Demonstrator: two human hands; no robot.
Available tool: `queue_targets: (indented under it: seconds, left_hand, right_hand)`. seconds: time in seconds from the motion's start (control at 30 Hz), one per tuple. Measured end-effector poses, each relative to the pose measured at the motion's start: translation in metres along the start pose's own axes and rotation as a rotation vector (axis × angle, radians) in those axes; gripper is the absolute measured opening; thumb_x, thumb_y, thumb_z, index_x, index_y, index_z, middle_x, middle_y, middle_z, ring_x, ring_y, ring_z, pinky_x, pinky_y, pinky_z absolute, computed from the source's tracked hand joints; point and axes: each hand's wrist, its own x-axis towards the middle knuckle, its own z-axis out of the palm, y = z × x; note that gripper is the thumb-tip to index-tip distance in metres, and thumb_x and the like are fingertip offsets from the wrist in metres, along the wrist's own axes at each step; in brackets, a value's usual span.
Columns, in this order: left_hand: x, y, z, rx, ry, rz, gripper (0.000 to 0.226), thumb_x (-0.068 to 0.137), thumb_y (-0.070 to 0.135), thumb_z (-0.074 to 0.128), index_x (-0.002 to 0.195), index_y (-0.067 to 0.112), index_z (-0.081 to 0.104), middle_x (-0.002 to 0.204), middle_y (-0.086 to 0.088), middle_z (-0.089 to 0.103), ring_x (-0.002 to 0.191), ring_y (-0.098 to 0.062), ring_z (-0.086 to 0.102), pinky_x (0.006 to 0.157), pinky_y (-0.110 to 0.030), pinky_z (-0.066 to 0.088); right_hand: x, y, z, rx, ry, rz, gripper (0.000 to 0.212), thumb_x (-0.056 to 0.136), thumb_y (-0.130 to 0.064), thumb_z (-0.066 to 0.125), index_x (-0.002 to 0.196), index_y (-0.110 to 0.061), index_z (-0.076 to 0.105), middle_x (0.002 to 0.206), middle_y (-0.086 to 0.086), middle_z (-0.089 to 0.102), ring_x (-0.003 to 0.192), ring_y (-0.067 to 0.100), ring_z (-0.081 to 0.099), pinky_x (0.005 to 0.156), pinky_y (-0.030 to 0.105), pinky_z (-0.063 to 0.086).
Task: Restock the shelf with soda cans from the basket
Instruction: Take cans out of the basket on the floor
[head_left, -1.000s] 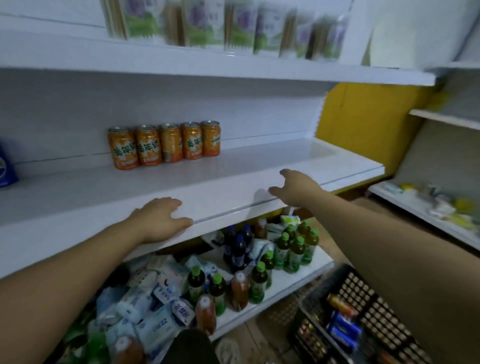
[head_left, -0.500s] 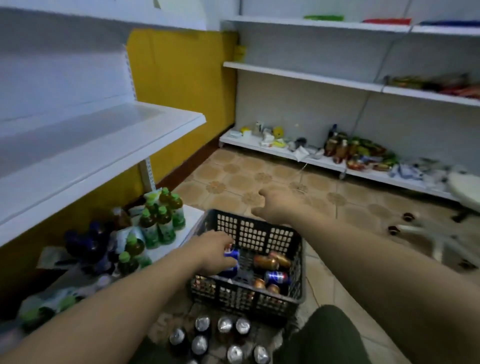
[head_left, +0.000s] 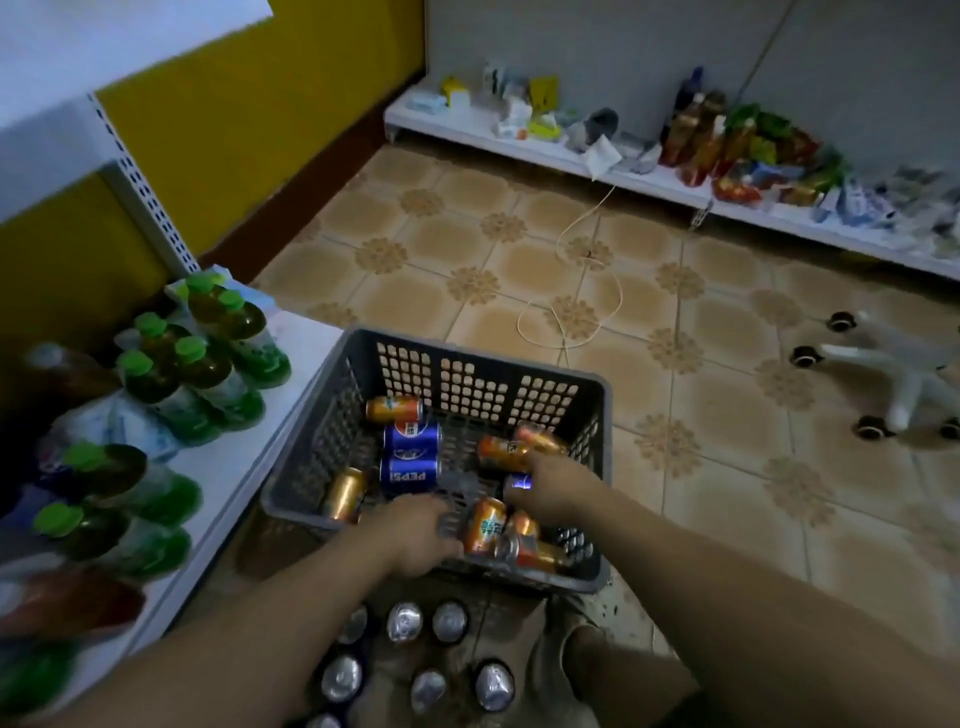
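From your head camera, the grey basket (head_left: 550, 395) sits on the tiled floor (head_left: 727, 467) at the centre of view, holding orange soda cans (head_left: 393, 409) and two Pepsi cans (head_left: 410, 475) lying on their sides; your left hand (head_left: 415, 535) reaches in at its 6 o'clock edge with the fingers bent down out of sight, so you cannot tell whether it grips anything; your right hand (head_left: 550, 488) curls round a blue can (head_left: 519, 482) at the basket's 4 o'clock. Upright cans (head_left: 404, 621) stand on the floor at 6 o'clock; green-capped bottles (head_left: 208, 364) crowd the low shelf (head_left: 244, 467) at 9 o'clock.
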Motion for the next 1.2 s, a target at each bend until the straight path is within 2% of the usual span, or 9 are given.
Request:
queue_targets:
  seconds: [0.13,0.27,0.37,0.5,0.63,0.83,1.0,1.07,1.2]
  left_hand:
    - [0.064,-0.023,0.019,-0.063,-0.066,-0.052,0.058,0.087,0.049,0.058,0.139,0.028,0.044,0.14,-0.001,0.049,0.123,-0.02,0.049,0.102,-0.04,0.043]
    - [0.122,-0.034,0.038,-0.085,-0.159,-0.055,0.069,0.088,0.045,0.062,0.147,0.024,0.033,0.151,-0.005,0.037,0.133,-0.024,0.041,0.108,-0.038,0.038]
    - [0.156,-0.04,0.051,-0.087,-0.283,-0.004,0.065,0.086,0.042,0.065,0.143,0.024,0.039,0.14,-0.003,0.051,0.123,-0.022,0.05,0.1,-0.034,0.042]
    - [0.184,-0.049,0.067,-0.099,-0.385,0.005,0.054,0.085,0.044,0.064,0.133,0.025,0.049,0.122,0.0,0.064,0.108,-0.019,0.058,0.096,-0.037,0.046]
    - [0.187,-0.057,0.073,-0.156,-0.356,-0.002,0.057,0.083,0.043,0.067,0.133,0.022,0.05,0.129,-0.001,0.059,0.114,-0.021,0.056,0.101,-0.04,0.045]
    - [0.142,-0.051,0.04,-0.29,-0.219,-0.026,0.056,0.08,0.035,0.072,0.13,0.029,0.048,0.122,0.002,0.061,0.106,-0.018,0.059,0.092,-0.037,0.05]
    - [0.063,-0.057,-0.014,-0.798,0.054,-0.043,0.071,0.078,0.029,0.076,0.138,0.032,0.038,0.119,0.006,0.058,0.109,-0.017,0.058,0.096,-0.042,0.049]
    - [0.02,-0.055,-0.039,-1.079,0.149,-0.063,0.06,0.085,0.029,0.07,0.133,0.041,0.034,0.119,0.003,0.054,0.103,-0.018,0.058,0.083,-0.038,0.052]
    - [-0.07,-0.047,-0.082,-1.565,0.297,0.03,0.039,0.092,0.022,0.058,0.128,0.028,0.043,0.124,-0.011,0.057,0.105,-0.029,0.06,0.082,-0.049,0.056]
  right_hand:
    - [0.066,0.021,0.046,0.017,-0.125,0.053,0.046,0.091,-0.041,0.058,0.131,-0.019,0.05,0.125,0.007,0.058,0.11,0.023,0.056,0.091,0.035,0.046]
    - [0.123,0.036,0.09,-0.088,-0.297,0.038,0.06,0.091,-0.031,0.062,0.144,-0.017,0.039,0.138,0.011,0.051,0.121,0.028,0.053,0.098,0.038,0.046]
    - [0.151,0.048,0.116,-0.273,-0.502,-0.007,0.069,0.087,-0.018,0.068,0.147,-0.019,0.035,0.142,0.013,0.046,0.124,0.032,0.049,0.102,0.038,0.044]
    - [0.168,0.058,0.139,-0.233,-0.604,-0.029,0.058,0.093,-0.013,0.061,0.146,-0.015,0.038,0.144,0.013,0.047,0.119,0.02,0.052,0.084,0.016,0.046]
    - [0.166,0.063,0.134,-0.122,-0.416,-0.052,0.08,0.074,-0.03,0.079,0.142,-0.025,0.036,0.136,0.006,0.051,0.119,0.026,0.053,0.096,0.033,0.046]
    - [0.124,0.013,0.078,0.41,-0.117,-0.113,0.084,0.062,-0.036,0.083,0.134,-0.028,0.039,0.124,-0.007,0.05,0.113,0.017,0.055,0.091,0.034,0.05]
    - [0.061,-0.042,0.022,0.892,0.05,-0.131,0.062,0.073,-0.014,0.079,0.117,-0.03,0.04,0.114,-0.004,0.049,0.101,0.017,0.056,0.077,0.033,0.057]
    - [0.032,-0.063,0.004,1.131,0.048,-0.135,0.056,0.076,-0.013,0.077,0.119,-0.027,0.044,0.122,0.001,0.051,0.106,0.025,0.058,0.082,0.04,0.058]
    - [-0.029,-0.116,-0.024,1.402,0.017,-0.263,0.061,0.072,-0.011,0.078,0.123,-0.02,0.046,0.125,0.015,0.052,0.105,0.034,0.059,0.069,0.035,0.056]
